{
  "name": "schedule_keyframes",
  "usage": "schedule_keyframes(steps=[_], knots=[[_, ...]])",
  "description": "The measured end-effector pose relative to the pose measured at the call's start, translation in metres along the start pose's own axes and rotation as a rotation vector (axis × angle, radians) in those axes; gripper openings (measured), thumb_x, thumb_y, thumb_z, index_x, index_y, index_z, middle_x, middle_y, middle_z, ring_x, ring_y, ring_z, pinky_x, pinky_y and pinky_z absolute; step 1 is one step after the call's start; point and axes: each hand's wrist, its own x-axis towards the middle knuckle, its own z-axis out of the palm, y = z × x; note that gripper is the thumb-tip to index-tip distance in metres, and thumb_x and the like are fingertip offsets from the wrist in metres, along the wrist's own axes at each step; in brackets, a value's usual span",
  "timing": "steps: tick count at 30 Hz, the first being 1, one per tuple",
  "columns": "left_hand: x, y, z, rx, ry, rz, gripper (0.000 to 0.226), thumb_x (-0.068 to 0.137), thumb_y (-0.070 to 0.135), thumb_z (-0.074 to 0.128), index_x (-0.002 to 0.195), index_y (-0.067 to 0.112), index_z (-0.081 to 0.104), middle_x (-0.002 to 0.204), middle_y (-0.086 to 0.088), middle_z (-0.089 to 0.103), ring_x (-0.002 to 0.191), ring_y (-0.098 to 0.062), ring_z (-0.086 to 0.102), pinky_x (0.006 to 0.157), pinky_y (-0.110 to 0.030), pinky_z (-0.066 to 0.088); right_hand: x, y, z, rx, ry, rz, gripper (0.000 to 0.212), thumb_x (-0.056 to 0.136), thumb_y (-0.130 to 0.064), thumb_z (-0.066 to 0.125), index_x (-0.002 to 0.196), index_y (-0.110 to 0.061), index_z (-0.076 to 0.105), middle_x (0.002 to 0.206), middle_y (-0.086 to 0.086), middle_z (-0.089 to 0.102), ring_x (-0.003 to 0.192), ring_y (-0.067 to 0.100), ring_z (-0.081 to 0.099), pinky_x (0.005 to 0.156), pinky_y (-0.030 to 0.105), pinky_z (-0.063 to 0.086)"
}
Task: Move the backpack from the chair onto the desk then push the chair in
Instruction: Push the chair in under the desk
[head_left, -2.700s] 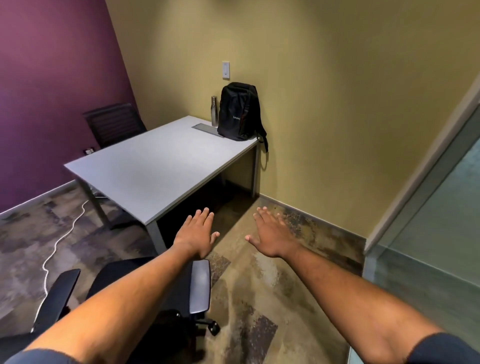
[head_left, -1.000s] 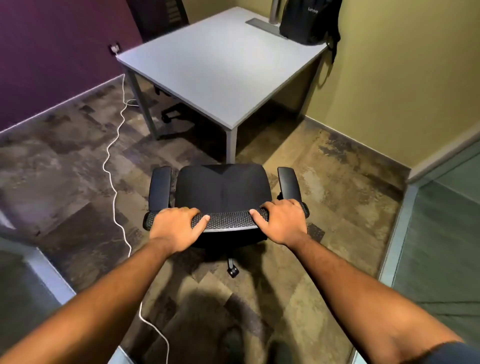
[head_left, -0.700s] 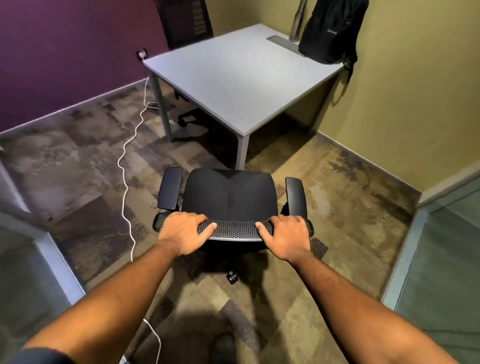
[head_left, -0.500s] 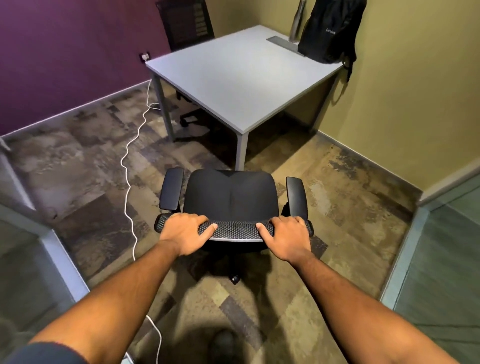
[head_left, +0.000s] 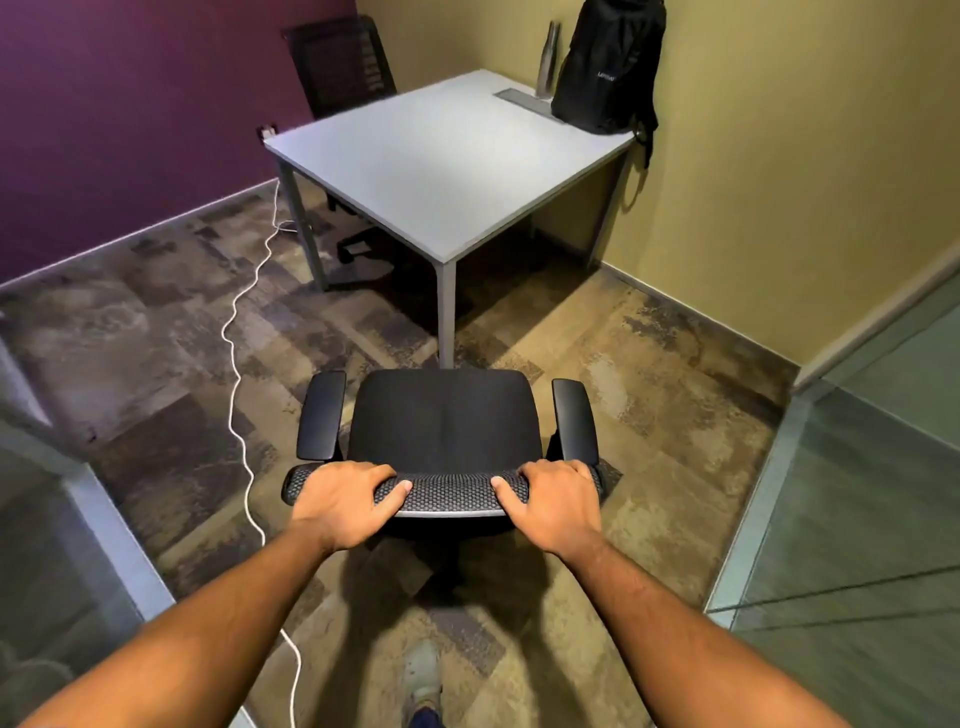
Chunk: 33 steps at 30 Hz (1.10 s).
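A: From the head camera, was any writing legible?

B: Only a small pale mark on the front of the backpack (head_left: 605, 62); it looked like a brand name, but it was too small and soft to read with any confidence.

A: And where did the backpack stand?

B: Upright on the far right corner of the desk (head_left: 441, 156), leaning against the yellow wall, with a strap hanging over the desk's edge; a metal bottle (head_left: 548, 60) stood just beside it on its left, behind a grey cable slot (head_left: 521, 101) set into the top; it was well apart from both hands.

A: The chair?

B: The chair (head_left: 447, 421) stood on the patterned floor in front of the near desk leg, its seat empty and facing the desk, not yet under it; its mesh backrest edge lay nearest the camera.

A: The hands?

B: The left hand (head_left: 345, 501) was curled over the left part of the backrest's top edge, fingers wrapped forward, thumb lying along the mesh; the right hand (head_left: 558, 499) gripped the right part the same way; both were closed on the chair, apart from each other.

A: Anything else?

B: A second chair (head_left: 340, 65) stood behind the desk by the purple wall; a white cable (head_left: 236, 364) trailed across the floor left of the near chair; a shoe (head_left: 423, 675) showed at the bottom.
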Motion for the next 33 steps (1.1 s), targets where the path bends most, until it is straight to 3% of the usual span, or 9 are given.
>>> schedule_keyframes(steps=[11, 17, 24, 29, 33], knots=[[-0.030, 0.069, -0.010, -0.014, -0.018, 0.058, 0.064, 0.093, 0.074, 0.019, 0.115, 0.036, 0.065, 0.106, 0.011, 0.076, 0.101, -0.014, 0.070, 0.075, -0.034, 0.054, -0.078, 0.045, -0.016, 0.033, 0.043, 0.085, 0.070, 0.092, -0.078, 0.032, 0.101, -0.027, 0.079, 0.087, -0.005, 0.076, 0.088, 0.019, 0.069, 0.098, 0.039, 0.044], [-0.022, 0.077, -0.005, -0.010, -0.017, 0.128, 0.063, 0.092, 0.075, 0.018, 0.112, 0.038, 0.065, 0.105, 0.011, 0.076, 0.099, -0.014, 0.070, 0.075, -0.035, 0.055, -0.098, 0.050, -0.015, 0.009, 0.074, 0.155, 0.066, 0.092, -0.076, 0.036, 0.092, -0.025, 0.078, 0.081, -0.005, 0.073, 0.083, 0.020, 0.068, 0.095, 0.041, 0.047], [0.014, 0.072, -0.012, -0.012, -0.048, 0.232, 0.060, 0.094, 0.072, 0.021, 0.115, 0.038, 0.065, 0.113, 0.012, 0.075, 0.106, -0.016, 0.069, 0.081, -0.035, 0.054, -0.089, 0.048, -0.012, -0.049, 0.088, 0.239, 0.064, 0.092, -0.073, 0.035, 0.094, -0.026, 0.078, 0.082, -0.003, 0.073, 0.082, 0.022, 0.069, 0.092, 0.041, 0.047], [0.050, 0.072, -0.013, -0.014, -0.045, 0.306, 0.062, 0.094, 0.072, 0.021, 0.115, 0.037, 0.068, 0.111, 0.009, 0.076, 0.104, -0.018, 0.069, 0.096, -0.037, 0.049, -0.072, 0.054, -0.012, -0.065, 0.105, 0.305, 0.062, 0.093, -0.073, 0.037, 0.095, -0.026, 0.078, 0.082, -0.003, 0.074, 0.082, 0.021, 0.070, 0.091, 0.041, 0.047], [0.083, 0.069, -0.014, -0.037, -0.060, 0.350, 0.063, 0.095, 0.071, 0.022, 0.116, 0.036, 0.069, 0.112, 0.008, 0.077, 0.104, -0.017, 0.070, 0.096, -0.037, 0.050, -0.053, 0.061, -0.015, -0.081, 0.090, 0.335, 0.062, 0.093, -0.072, 0.037, 0.098, -0.026, 0.078, 0.084, -0.002, 0.075, 0.084, 0.022, 0.071, 0.092, 0.040, 0.047]])
